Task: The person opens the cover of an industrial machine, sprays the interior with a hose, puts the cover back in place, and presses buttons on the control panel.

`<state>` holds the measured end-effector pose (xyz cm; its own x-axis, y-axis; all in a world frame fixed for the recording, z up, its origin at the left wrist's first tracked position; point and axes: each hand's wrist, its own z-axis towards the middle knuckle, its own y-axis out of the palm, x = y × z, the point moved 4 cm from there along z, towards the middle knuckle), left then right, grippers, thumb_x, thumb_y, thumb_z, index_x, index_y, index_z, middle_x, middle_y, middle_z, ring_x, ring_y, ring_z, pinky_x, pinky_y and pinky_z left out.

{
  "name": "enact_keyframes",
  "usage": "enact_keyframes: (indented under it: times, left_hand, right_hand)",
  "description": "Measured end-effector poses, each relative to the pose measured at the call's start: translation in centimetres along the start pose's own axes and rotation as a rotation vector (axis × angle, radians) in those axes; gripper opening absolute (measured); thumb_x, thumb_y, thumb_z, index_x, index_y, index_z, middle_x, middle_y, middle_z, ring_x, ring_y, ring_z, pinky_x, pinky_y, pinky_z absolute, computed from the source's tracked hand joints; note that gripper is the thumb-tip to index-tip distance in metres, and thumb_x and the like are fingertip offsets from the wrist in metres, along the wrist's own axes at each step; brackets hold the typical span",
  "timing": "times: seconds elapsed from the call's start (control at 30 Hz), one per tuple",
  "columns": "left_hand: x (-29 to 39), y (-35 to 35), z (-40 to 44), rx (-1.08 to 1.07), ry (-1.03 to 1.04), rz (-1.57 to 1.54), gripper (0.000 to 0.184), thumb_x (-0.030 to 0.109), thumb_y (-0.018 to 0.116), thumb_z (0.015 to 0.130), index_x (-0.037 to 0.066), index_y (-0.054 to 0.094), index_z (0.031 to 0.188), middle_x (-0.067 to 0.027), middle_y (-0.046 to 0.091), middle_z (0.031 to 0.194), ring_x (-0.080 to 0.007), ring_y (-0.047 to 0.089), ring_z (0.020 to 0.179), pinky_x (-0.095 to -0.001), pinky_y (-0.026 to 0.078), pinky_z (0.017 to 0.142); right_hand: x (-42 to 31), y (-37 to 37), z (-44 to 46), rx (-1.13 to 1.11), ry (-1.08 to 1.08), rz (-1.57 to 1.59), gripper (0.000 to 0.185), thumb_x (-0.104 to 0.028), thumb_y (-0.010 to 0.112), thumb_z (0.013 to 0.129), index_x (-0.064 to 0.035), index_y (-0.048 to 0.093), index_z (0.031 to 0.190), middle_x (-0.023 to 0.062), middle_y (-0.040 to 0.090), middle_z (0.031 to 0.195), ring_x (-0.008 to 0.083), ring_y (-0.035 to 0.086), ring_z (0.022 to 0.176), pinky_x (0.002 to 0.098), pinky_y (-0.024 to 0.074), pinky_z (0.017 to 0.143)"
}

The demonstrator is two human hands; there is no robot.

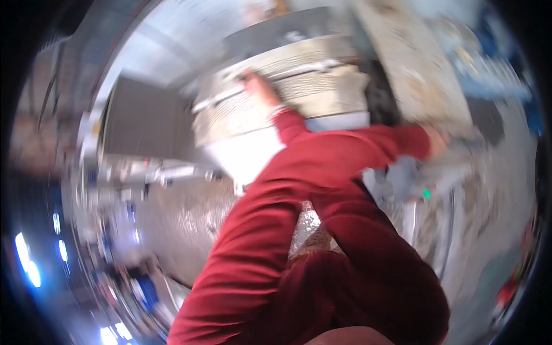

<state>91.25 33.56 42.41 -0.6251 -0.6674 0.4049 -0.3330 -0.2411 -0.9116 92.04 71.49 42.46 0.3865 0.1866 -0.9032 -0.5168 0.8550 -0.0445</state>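
Observation:
In the head view, my left hand reaches out over a pale, ribbed stack at the upper middle. A whitish strip runs across the stack, next to my fingers. Blur hides whether the fingers grip it. My right hand is stretched out to the right, near a blurred greyish object. Its fingers are smeared by motion, and I cannot make out what they hold. Both arms are in red sleeves.
A grey-brown box-like block stands at the left of the stack. Behind the stack is a dark grey panel. A small green light shows below my right hand. Blue material lies at the upper right.

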Motion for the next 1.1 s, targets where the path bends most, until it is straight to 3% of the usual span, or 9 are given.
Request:
enact_keyframes:
  times: [0.07,0.23,0.43,0.53,0.67,0.73,0.8,0.9,1.1]
  left_hand:
    - [-0.3,1.8,1.6,0.277,-0.490,-0.442,0.042,0.015,0.040,0.078,-0.004,0.041,0.116,-0.0280,0.043,0.116,-0.0458,0.036,0.112,-0.0536,0.034,0.090]
    - [0.1,9.2,6.1,0.334,-0.130,0.572,0.037,0.030,0.047,0.074,0.013,0.057,0.105,-0.0117,0.045,0.110,-0.0277,0.039,0.104,-0.0467,0.035,0.078]
    - [3.3,-3.7,-0.5,0.454,0.024,0.248,0.023,0.025,0.048,0.075,0.015,0.062,0.089,-0.0078,0.049,0.103,-0.0243,0.040,0.105,-0.0510,0.032,0.082]
    - [2.1,-17.9,-16.4,0.505,-0.251,0.097,0.021,0.018,0.047,0.077,0.012,0.061,0.091,-0.0120,0.052,0.098,-0.0236,0.051,0.092,-0.0436,0.042,0.075]
    - [-14.1,-18.5,-43.1,1.297,-0.897,0.336,0.031,0.020,0.057,0.076,-0.001,0.053,0.098,-0.0214,0.056,0.085,-0.0320,0.057,0.073,-0.0387,0.046,0.065]
    - [-21.1,-14.1,-53.1,0.982,-1.565,0.230,0.055,0.044,0.056,0.077,-0.001,0.049,0.107,-0.0258,0.051,0.103,-0.0392,0.048,0.099,-0.0437,0.041,0.080]
    - [-23.6,-11.2,-56.5,0.832,-1.725,0.130,0.070,0.057,0.055,0.073,-0.002,0.050,0.109,-0.0260,0.052,0.104,-0.0390,0.050,0.099,-0.0434,0.041,0.083]
    - [-23.7,-10.0,-56.8,0.575,-1.608,-0.386,0.066,0.059,0.057,0.069,-0.002,0.059,0.094,-0.0215,0.059,0.094,-0.0343,0.058,0.089,-0.0400,0.047,0.075]
    - [-23.7,-9.0,-56.9,0.817,-1.688,-0.143,0.048,0.047,0.064,0.070,0.000,0.064,0.081,-0.0181,0.063,0.084,-0.0307,0.061,0.081,-0.0380,0.049,0.070]
  right_hand:
    - [-1.7,-0.8,-0.3,-0.036,0.029,0.072,0.019,-0.018,0.051,0.084,-0.0013,0.051,0.094,0.0124,0.054,0.077,0.0218,0.052,0.070,0.0329,0.0421,0.066]
    - [-3.6,-1.8,0.2,-0.073,-0.007,0.003,0.028,-0.027,0.062,0.077,-0.0009,0.054,0.084,0.0095,0.055,0.067,0.0169,0.049,0.062,0.0308,0.0411,0.062]
    - [-3.9,-1.2,1.8,-0.213,0.193,-0.218,0.040,-0.035,0.060,0.077,0.0011,0.052,0.061,0.0058,0.048,0.052,0.0107,0.042,0.053,0.0295,0.0360,0.052]
    - [-3.2,-1.0,2.0,-0.225,0.176,-0.176,0.037,-0.030,0.061,0.077,-0.0002,0.050,0.059,0.0026,0.045,0.051,0.0081,0.037,0.052,0.0283,0.0326,0.049]
    - [-1.7,-0.3,2.9,0.017,0.302,-0.014,0.034,-0.024,0.064,0.075,-0.0024,0.047,0.056,-0.0016,0.042,0.052,0.0075,0.033,0.051,0.0275,0.0293,0.047]
    - [-2.4,-0.2,3.2,0.072,0.458,0.017,0.026,-0.019,0.065,0.074,-0.0059,0.050,0.057,-0.0033,0.041,0.052,0.0078,0.031,0.046,0.0270,0.0255,0.044]
    - [-2.6,-0.1,3.6,0.086,0.550,0.045,0.020,-0.015,0.062,0.075,-0.0060,0.051,0.060,-0.0036,0.038,0.050,0.0079,0.030,0.041,0.0261,0.0234,0.041]
    - [-2.3,0.0,4.5,0.110,0.621,0.069,0.019,-0.009,0.059,0.075,-0.0065,0.048,0.060,-0.0034,0.034,0.047,0.0089,0.028,0.038,0.0263,0.0232,0.040]
    - [-1.8,-1.0,4.6,0.045,0.636,0.173,0.009,-0.007,0.052,0.079,0.0003,0.053,0.073,-0.0049,0.026,0.048,0.0078,0.023,0.041,0.0254,0.0226,0.042]
